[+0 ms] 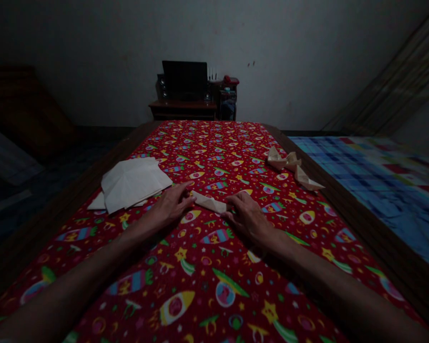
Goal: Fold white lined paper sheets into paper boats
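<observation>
A narrow strip of folded white paper [210, 203] lies between my two hands, low over the red patterned cloth [207, 267]. My left hand [171, 202] has its fingers closed at the strip's left end, the thumb against its near side. At the other end, my right hand [246, 214] pinches the paper between thumb and fingers. Both ends of the strip are partly hidden by my fingertips. Beside my left hand sits a stack of creased white paper sheets [134, 181].
Several folded paper boats [305, 178] stand near the cloth's right edge. Dark wood [379, 238] borders the cloth. Beyond the far end are a black monitor [185, 80] with speakers and a red telephone [230, 80]. A blue checked sheet [372, 181] lies to the right.
</observation>
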Available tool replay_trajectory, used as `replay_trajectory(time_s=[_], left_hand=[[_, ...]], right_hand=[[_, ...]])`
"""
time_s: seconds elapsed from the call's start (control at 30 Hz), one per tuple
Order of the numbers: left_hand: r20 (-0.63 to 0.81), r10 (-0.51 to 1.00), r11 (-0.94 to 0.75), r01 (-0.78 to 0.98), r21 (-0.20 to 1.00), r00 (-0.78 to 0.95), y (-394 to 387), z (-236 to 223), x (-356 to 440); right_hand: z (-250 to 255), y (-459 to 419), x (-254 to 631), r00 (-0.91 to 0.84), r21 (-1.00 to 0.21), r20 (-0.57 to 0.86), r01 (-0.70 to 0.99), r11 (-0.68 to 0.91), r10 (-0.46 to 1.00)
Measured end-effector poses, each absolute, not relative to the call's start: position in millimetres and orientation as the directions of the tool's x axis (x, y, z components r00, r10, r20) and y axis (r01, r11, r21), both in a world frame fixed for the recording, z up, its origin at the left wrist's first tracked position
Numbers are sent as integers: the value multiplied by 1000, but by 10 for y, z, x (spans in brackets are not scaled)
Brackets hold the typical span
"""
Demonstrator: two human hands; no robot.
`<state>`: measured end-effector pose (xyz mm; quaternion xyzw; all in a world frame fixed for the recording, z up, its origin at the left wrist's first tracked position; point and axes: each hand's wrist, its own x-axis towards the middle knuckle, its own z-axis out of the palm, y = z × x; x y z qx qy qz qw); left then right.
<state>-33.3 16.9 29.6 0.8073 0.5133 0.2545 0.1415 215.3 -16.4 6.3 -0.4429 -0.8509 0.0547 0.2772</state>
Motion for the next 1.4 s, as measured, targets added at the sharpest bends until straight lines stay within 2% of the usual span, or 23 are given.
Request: replay_trajectory(time_s=[0.13,0.33,0.4,0.47,0.57,0.7,0.8,1.0,1.07,1.2,1.27,1.33,1.4], left_hand=[[232,910,-415,738,532,345,195,312,-333],[226,942,-333,603,725,249,98,237,-325],[200,961,-275,567,777,192,41,231,-308],[181,972,-233,546,805,150,-18,233,-283],[191,970,-241,535,810,148,-84,235,-244],[250,946,-323,517,793,206,-107,218,-217],[268,938,-346,505,791,221,-96,197,-218],[265,945,-327,523,787,192,-98,204,-209],[256,948,-319,523,791,191,-110,223,-199],[239,952,-304,523,796,190,-129,249,-186],[228,957,-290,525,800,181,-123,250,-183],[225,963,-269,512,816,146,-103,244,-182],[231,969,-244,475,845,87,-81,236,-175]], right_hand=[[61,-160,2120,-439,-355,425,723,592,791],[74,-177,2147,-407,-463,470,641,612,783],[58,-180,2167,-419,-448,513,614,650,749],[37,-181,2179,-449,-374,566,609,700,692],[12,-182,2171,-512,-269,606,588,763,609],[-11,-186,2138,-574,-224,568,582,782,590],[8,-189,2106,-562,-251,542,602,758,625],[257,-127,2024,-405,-343,597,651,677,692],[351,-82,2001,-437,-302,551,690,658,711],[441,-27,1965,-602,-177,330,717,674,727],[429,-27,1954,-632,-151,288,712,685,720],[398,-34,1956,-623,-189,321,696,693,713],[370,-37,1967,-590,-284,375,661,694,715]])
